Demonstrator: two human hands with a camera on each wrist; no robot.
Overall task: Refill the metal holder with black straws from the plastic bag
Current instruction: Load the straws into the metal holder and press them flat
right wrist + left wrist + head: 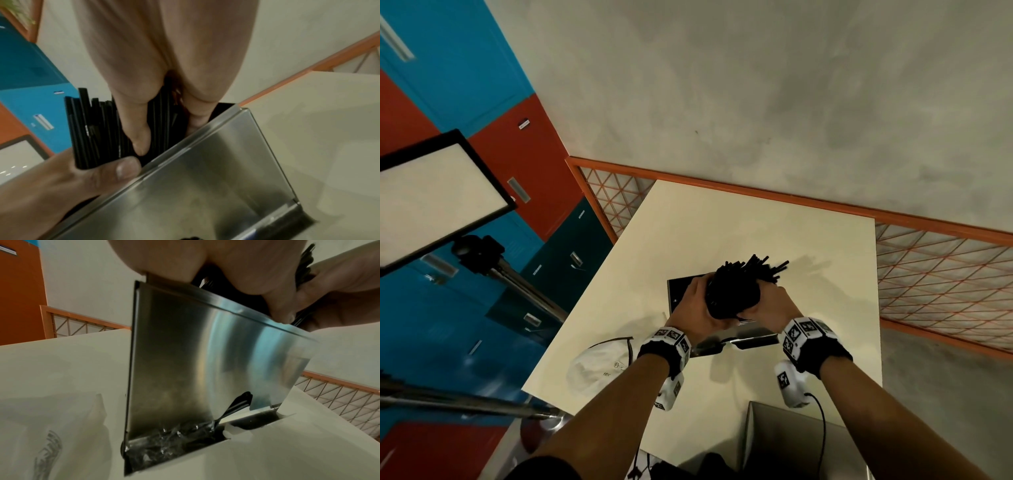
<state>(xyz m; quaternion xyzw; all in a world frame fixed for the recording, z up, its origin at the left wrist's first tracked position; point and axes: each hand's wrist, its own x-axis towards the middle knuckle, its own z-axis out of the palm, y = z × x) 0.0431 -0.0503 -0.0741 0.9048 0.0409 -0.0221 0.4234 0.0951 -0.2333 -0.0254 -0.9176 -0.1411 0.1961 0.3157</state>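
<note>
The metal holder (678, 291) stands mid-table (756, 233); the straw bundle (736, 291) sits in its top between both hands. A plastic bag (599, 366) lies near-left, a box (791, 442) near-right.

**Both hands on the straws at the holder's rim**

The right hand (164, 65) reaches down from twelve o'clock, its fingers (139, 142) curled into a bundle of black straws (90, 129) standing in the open top of the metal holder (205, 178). From eight o'clock the left hand (61, 178) pinches the bundle, thumb against the rim. The cream table (329, 129) lies toward three o'clock.
</note>
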